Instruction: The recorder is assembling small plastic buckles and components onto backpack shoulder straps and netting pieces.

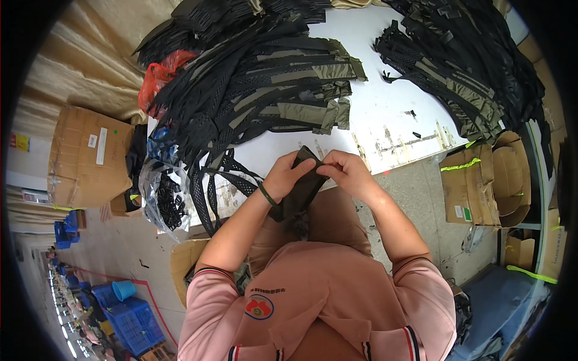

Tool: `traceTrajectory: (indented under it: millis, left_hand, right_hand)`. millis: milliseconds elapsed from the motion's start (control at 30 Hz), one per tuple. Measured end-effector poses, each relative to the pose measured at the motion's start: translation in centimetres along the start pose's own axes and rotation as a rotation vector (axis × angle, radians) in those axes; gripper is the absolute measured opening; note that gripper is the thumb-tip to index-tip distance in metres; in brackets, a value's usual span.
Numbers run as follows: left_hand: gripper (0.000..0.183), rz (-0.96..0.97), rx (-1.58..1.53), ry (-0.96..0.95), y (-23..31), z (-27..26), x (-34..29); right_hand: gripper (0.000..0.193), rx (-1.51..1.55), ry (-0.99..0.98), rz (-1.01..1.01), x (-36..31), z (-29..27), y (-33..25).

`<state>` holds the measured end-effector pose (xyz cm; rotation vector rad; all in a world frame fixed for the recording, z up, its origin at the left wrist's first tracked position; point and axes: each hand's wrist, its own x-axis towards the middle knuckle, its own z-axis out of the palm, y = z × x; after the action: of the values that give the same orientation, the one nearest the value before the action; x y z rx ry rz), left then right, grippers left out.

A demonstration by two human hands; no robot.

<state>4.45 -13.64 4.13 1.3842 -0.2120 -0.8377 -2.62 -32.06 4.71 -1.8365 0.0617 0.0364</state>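
Observation:
Over my lap, at the table's near edge, I hold a dark olive-black fabric piece (304, 189). My left hand (290, 174) grips it from the left, thumb on top. My right hand (347, 172) pinches its upper right edge between thumb and fingers. Black mesh straps (232, 171) trail over the table edge beside my left forearm. Beyond my hands lies a big heap of black mesh straps with olive fabric ends (301, 75). A similar heap (451, 78) covers the table's right side.
The white table (385, 114) has a worn, stained front edge. At its left corner sits a clear bag of black plastic buckles (171, 195), with a red plastic bag (159, 78) farther back. Cardboard boxes stand left (90, 156) and right (472, 186). Blue crates (129, 316) are on the floor.

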Motion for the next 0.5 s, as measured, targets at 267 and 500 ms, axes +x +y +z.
traceTrajectory:
  millis: [267,500]
  left_hand:
    - [0.037,-0.193,0.240,-0.215,1.5,0.6,-0.9]
    - [0.045,-0.113,0.587,-0.303,-0.6,-0.9,-2.2]
  right_hand:
    - [0.013,0.269,-0.076,0.049,0.7,0.5,1.9]
    - [0.011,-0.108,0.283,-0.310,-0.1,3.0,1.1]
